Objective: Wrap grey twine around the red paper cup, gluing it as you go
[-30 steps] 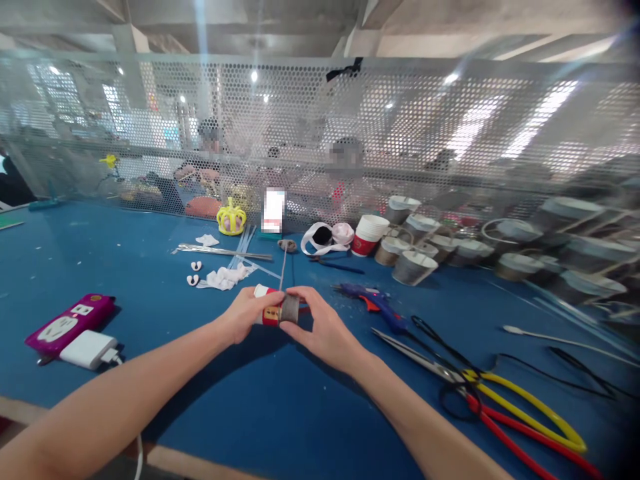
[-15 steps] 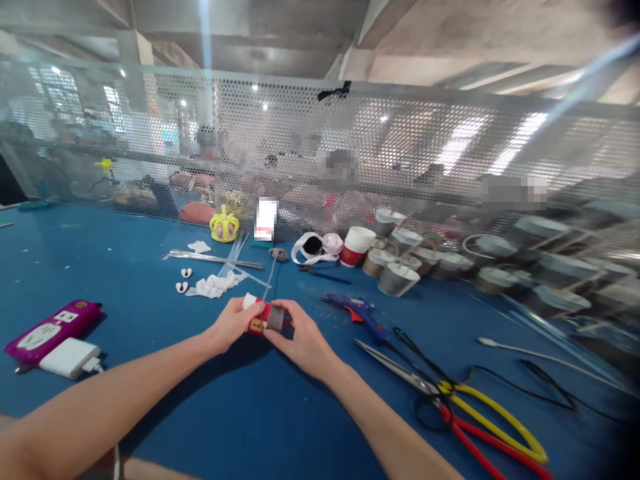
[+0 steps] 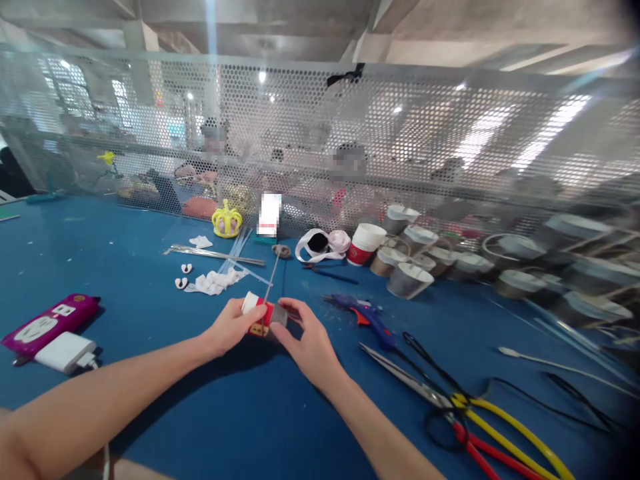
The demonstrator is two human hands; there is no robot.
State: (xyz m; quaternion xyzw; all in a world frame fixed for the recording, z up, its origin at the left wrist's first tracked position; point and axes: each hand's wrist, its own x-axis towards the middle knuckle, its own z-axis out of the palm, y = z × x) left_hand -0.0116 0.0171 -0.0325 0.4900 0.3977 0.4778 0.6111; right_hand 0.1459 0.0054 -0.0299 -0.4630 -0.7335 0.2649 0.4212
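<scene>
A red and white paper cup (image 3: 253, 305) lies on its side between my hands, just over the blue table. My left hand (image 3: 235, 325) grips its white-rimmed end, thumb across the red side. Grey cord-like wrapping (image 3: 279, 316) covers the other end, and my right hand (image 3: 306, 337) closes around that part with thumb and fingers. A thin grey cord (image 3: 273, 277) runs taut from the cup to a small grey bundle (image 3: 282, 251) farther back. Where the fingers press, the cup's far side is hidden.
To my right lie a blue glue gun (image 3: 367, 317) and large scissors (image 3: 440, 399) with red and yellow handles. Several grey-wrapped cups (image 3: 410, 281) and stacked paper cups (image 3: 364, 245) stand behind. A yellow crown-shaped piece (image 3: 227, 222), ribbon roll (image 3: 303, 248) and purple case (image 3: 53, 323) are around.
My right hand has shifted slightly around the grey-wrapped end, its fingers higher over it. The left hand keeps its hold. The whole view has swung a little left.
</scene>
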